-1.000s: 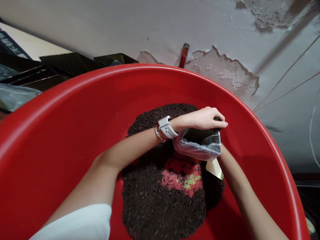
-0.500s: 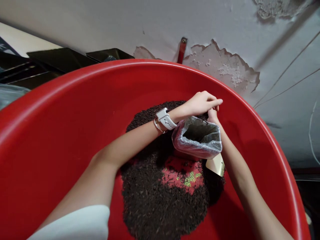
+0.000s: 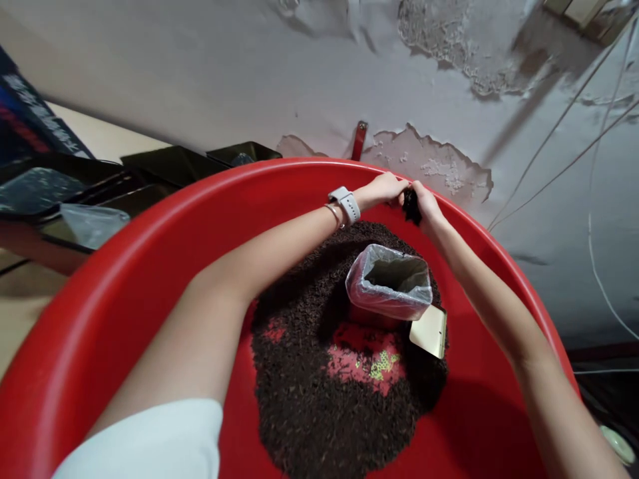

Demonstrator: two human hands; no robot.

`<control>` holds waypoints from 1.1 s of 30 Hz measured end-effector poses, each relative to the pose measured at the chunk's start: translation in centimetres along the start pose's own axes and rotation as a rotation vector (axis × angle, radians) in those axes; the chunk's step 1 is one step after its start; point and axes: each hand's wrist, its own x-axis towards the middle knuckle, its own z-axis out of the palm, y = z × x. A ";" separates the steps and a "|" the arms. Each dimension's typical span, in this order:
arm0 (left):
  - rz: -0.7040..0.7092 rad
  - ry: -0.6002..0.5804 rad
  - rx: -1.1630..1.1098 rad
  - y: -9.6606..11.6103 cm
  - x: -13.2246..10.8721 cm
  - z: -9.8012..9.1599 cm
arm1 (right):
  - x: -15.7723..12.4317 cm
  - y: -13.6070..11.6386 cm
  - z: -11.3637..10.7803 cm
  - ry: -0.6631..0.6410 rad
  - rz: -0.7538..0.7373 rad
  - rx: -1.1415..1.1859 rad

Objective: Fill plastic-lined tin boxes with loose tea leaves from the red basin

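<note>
Beyond the tin, near the far wall of the red basin, my two hands meet over a small dark clump of tea leaves [image 3: 412, 206]. My right hand [image 3: 426, 205] has its fingers curled against the clump. On its other side, the bent fingers of my left hand [image 3: 383, 189] press at the same clump. Below them stands an upright tin [image 3: 364, 307], lined with a clear plastic bag [image 3: 392, 304] folded over its mouth. Loose dark tea leaves [image 3: 329, 412] spread around the tin. A pale gold lid [image 3: 428, 330] lies beside it on the right.
The big red basin [image 3: 120, 313] encloses everything, its high rim passing just behind my hands. A peeling wall [image 3: 210, 73] rises behind. Dark boxes [image 3: 167, 166] and clear plastic bags [image 3: 94, 223] sit outside on the left; thin cords [image 3: 544, 150] hang on the right.
My hands have moved up and away from above the tin's far edge, and the dark clump between them now shows. The view has tilted upward, showing more wall.
</note>
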 end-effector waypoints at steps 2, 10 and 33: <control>-0.044 -0.098 0.117 0.4 -0.5 0.0 | -1.6 -0.2 0.1 0.012 0.169 0.072; -0.075 -0.256 0.291 2.1 -6.5 1.1 | -8.9 0.3 0.7 0.107 0.198 0.098; 0.237 -0.325 0.393 -6.4 -12.2 0.0 | -12.4 1.5 1.2 -0.278 -0.362 -0.567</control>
